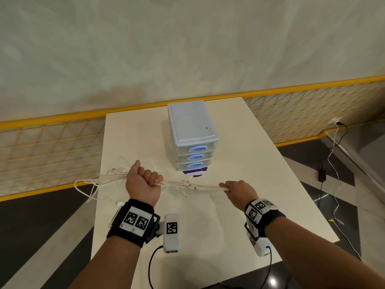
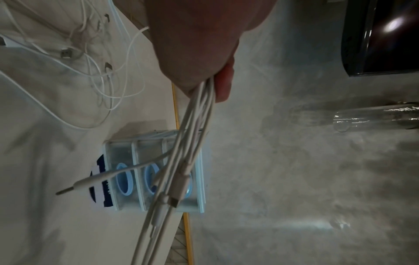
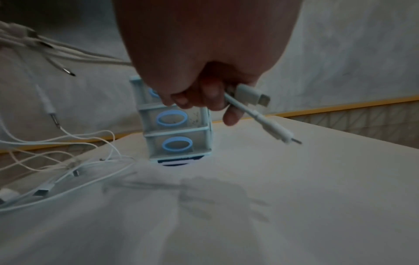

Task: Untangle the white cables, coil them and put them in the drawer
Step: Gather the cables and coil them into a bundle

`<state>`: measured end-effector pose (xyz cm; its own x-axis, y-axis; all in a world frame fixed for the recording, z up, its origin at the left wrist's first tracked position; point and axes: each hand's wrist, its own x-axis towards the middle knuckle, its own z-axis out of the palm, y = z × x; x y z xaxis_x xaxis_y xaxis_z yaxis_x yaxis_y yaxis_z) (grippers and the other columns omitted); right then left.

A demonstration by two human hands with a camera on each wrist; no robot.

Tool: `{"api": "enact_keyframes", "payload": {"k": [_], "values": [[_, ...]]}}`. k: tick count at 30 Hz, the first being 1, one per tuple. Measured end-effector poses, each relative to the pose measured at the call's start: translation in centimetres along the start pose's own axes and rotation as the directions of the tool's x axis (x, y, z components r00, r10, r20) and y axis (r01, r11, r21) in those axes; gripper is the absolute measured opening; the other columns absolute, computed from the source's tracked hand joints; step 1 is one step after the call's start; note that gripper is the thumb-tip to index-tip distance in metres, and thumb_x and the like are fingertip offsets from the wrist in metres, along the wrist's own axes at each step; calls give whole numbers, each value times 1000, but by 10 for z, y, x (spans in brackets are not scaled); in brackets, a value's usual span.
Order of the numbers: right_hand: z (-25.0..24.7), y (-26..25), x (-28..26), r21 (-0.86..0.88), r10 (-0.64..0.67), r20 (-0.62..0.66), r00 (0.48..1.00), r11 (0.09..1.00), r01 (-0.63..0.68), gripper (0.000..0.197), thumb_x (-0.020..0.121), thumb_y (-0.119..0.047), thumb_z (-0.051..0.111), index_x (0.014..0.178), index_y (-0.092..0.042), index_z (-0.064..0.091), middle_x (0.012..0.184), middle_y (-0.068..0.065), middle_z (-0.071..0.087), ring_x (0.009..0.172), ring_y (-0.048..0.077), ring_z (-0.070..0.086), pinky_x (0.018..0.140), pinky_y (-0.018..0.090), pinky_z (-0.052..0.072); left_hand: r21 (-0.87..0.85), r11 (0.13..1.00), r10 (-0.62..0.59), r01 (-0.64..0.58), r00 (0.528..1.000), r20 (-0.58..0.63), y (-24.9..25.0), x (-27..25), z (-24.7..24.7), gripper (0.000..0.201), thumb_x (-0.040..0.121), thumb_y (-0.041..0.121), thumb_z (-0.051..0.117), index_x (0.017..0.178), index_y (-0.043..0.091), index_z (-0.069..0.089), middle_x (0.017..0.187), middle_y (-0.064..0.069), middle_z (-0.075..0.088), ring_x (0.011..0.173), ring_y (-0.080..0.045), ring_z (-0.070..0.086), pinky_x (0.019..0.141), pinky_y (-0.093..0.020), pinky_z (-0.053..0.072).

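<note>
A bundle of white cables [image 1: 193, 186] stretches level above the table between my two hands. My left hand [image 1: 143, 180] is a fist gripping the bundle [image 2: 195, 129]; loose loops and plugs [image 1: 100, 180] trail off to its left over the table edge. My right hand [image 1: 237, 189] grips the other end, with a USB plug and a jack plug [image 3: 260, 114] sticking out past the fingers [image 3: 211, 96]. The small drawer unit [image 1: 192, 134], [image 3: 176, 129], with three drawers with blue oval handles, all shut, stands behind the cables.
The white table [image 1: 239, 215] holds the drawer unit on a dark blue and white pad [image 1: 195, 171]. A yellow mesh fence [image 1: 52, 147] runs behind the table. On the floor at right lie a black adapter [image 1: 322, 174] and more cables [image 1: 335, 184].
</note>
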<state>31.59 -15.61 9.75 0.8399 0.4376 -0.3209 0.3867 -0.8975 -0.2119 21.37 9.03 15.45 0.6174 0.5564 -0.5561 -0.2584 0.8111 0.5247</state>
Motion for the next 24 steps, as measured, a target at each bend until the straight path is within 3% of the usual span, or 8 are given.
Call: {"api": "enact_keyframes", "payload": {"k": [3,6,11,17,21,24], "values": [[4,6,-2,-38,24,2,1000,999,-24,48,97,-49,26,94,-12,57,92,12,67,77,31,60,64,31,40,-4,1000,-6,6,1000,-7,-3,1,-3,56,94,24,43,42,23,21,37,6,14,33,-13,14,39,-19,21],[7,8,-4,-218,-19,13,1000,976,21,55,96,-53,19,96,-13,58,93,9,69,84,31,64,66,31,38,4,1000,-21,21,1000,-6,-4,1,-1,58,94,24,43,40,22,22,37,6,14,33,-13,14,39,-19,21],[13,6,-2,-428,-121,86,989,892,146,47,98,-45,21,98,-15,58,99,7,69,93,27,62,88,35,38,15,1000,-24,24,1000,2,-6,2,5,58,94,24,42,41,22,21,37,6,13,33,-13,14,39,-19,21],[20,13,0,-336,-143,61,988,929,155,42,97,-46,28,109,-14,52,109,7,61,103,27,55,92,36,35,24,999,-34,34,999,-5,-8,3,1,54,94,25,43,46,23,20,39,6,13,34,-13,14,39,-20,23],[16,16,4,-216,-144,53,988,964,152,36,91,-40,45,116,-15,50,117,6,53,111,26,50,97,35,35,15,1000,-24,23,1000,6,-13,0,1,53,94,25,42,47,23,19,39,6,13,34,-13,14,40,-20,24],[9,15,6,-87,-191,48,981,977,194,69,74,-39,68,133,-22,38,131,2,43,124,25,39,109,33,25,-1,1000,-16,16,1000,21,-18,-2,3,54,95,24,42,46,22,19,39,6,13,34,-13,13,41,-22,24]]}}
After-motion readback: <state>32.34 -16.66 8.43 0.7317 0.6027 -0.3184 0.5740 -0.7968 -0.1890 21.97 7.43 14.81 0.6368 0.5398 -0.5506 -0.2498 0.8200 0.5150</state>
